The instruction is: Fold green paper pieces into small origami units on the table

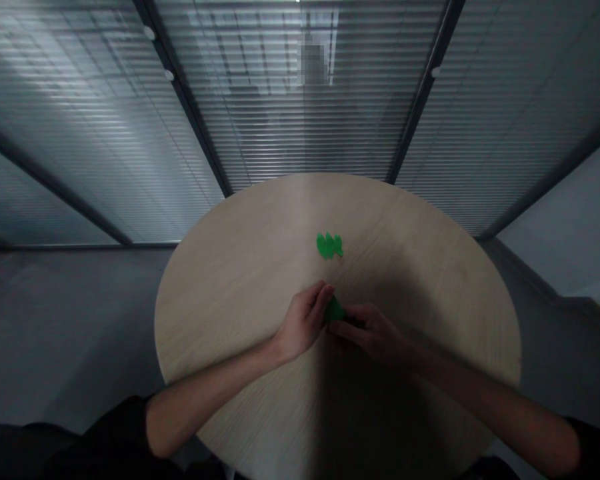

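Observation:
My left hand (304, 321) and my right hand (367, 332) meet near the middle of a round pale wood table (240, 300). Between their fingers is a bright green piece (335, 310), partly hidden by them; its material is hard to tell. A second green piece (329, 245) with a jagged, scalloped outline lies flat on the tabletop, a short way beyond my hands. Neither hand touches it.
The table's far rim stands close to a glass partition (300, 113) with horizontal blinds and dark frame bars. Grey floor (70, 333) surrounds the table on the left. A blurred patch (313, 63) shows behind the glass.

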Motion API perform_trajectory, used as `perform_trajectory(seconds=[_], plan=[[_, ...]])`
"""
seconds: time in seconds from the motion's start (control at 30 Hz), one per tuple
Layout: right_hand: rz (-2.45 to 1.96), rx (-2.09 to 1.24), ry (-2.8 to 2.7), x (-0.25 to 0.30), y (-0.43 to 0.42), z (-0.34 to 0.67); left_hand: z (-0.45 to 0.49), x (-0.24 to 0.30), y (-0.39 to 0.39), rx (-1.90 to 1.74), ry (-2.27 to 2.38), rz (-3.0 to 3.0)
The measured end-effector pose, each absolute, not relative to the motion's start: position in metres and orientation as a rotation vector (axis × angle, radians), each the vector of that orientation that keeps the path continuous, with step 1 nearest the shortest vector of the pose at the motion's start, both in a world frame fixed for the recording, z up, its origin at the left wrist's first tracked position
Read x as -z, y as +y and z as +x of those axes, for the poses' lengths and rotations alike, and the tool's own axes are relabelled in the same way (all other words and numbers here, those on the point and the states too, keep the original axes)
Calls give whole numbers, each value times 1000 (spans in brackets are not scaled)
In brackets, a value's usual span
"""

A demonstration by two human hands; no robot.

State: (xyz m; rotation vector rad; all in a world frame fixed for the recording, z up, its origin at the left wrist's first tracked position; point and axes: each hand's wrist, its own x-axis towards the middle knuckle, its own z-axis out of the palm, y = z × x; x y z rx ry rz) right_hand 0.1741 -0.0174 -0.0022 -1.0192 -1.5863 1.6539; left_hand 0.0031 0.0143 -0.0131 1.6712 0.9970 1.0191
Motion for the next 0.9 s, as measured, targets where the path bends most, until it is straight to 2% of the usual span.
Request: perform_trajectory(seconds=[0.33,0.9], plan=[[-1132,-1335,-1577,8,-10,181,-1,11,11,-1106,870,1737],[-1136,-1345,-1539,10,-7,183,-7,4,16,-1353,807,1995]])
